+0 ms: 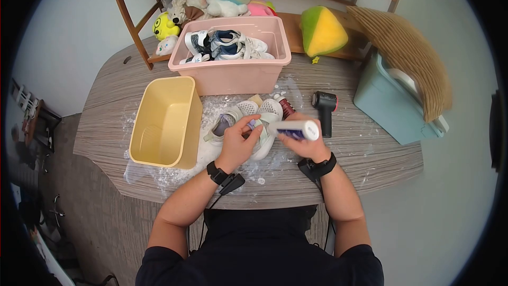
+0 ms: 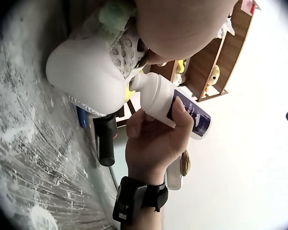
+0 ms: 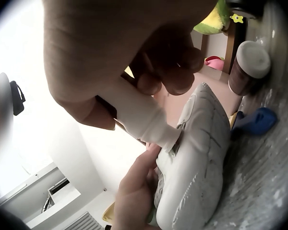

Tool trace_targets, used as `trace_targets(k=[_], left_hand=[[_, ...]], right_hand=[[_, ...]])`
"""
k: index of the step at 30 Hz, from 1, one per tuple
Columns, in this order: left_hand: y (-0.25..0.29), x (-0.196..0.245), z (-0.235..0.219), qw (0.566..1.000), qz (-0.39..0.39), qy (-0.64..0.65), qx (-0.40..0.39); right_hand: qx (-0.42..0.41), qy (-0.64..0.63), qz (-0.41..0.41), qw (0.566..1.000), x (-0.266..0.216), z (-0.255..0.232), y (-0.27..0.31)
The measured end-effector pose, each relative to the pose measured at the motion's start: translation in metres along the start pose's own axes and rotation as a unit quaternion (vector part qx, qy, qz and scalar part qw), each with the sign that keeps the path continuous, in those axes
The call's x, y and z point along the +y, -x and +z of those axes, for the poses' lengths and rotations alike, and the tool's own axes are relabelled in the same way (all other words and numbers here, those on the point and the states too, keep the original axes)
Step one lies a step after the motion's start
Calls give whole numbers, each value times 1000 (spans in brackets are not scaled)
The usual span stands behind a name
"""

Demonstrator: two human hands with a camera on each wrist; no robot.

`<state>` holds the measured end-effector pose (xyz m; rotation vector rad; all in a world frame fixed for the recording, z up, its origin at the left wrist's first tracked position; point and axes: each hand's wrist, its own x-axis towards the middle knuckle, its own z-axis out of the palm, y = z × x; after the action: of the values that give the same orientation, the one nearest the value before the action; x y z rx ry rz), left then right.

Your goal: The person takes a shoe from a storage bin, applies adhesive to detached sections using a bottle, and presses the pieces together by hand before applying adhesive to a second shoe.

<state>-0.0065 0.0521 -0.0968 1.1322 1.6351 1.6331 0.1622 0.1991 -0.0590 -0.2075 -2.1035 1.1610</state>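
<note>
My right hand [image 1: 301,140] grips a white bottle [image 2: 156,98] with a purple label, tilted so that its narrow neck reaches the opening of a white shoe [image 3: 197,163]. My left hand [image 1: 238,143] pinches the upper of this shoe near the bottle's neck. The shoe's toe points toward me. Just left of it lies a second shoe [image 1: 217,130] with a purple lining. Behind the pair are two white perforated pieces [image 1: 247,107]. A dark red bottle [image 3: 242,76] with a white cap and a blue object [image 3: 261,122] lie close by.
White powder covers much of the wooden table [image 1: 360,153]. A yellow bin [image 1: 193,122] stands left, a pink bin [image 1: 238,79] of shoes behind. To the right are a black handheld dryer-like device [image 1: 326,114] and a blue bin [image 1: 389,106] with a brown corduroy cushion [image 1: 407,47].
</note>
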Motion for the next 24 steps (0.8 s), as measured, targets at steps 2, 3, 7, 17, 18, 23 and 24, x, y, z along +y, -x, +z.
trace_targets(k=[2, 3, 7, 17, 18, 23, 24], left_hand=[[0, -1, 2, 1000, 7, 24, 14], [1, 0, 1, 1000, 7, 25, 16], [-2, 0, 2, 999, 26, 5, 20], [-1, 2, 2, 999, 25, 15, 34], [-2, 3, 0, 999, 28, 15, 36], [-1, 1, 2, 999, 32, 7, 32], [-1, 2, 1, 999, 32, 6, 32]], right_hand=[[47, 26, -14, 998, -5, -4, -5], [33, 25, -23, 999, -1, -11, -5], [-60, -63, -17, 996, 0, -13, -2], [-41, -42, 11, 998, -3, -4, -2], [-21, -9, -6, 1000, -2, -7, -5], [-153, -25, -51, 987, -11, 2, -2], [-170, -23, -58, 983, -12, 8, 0]])
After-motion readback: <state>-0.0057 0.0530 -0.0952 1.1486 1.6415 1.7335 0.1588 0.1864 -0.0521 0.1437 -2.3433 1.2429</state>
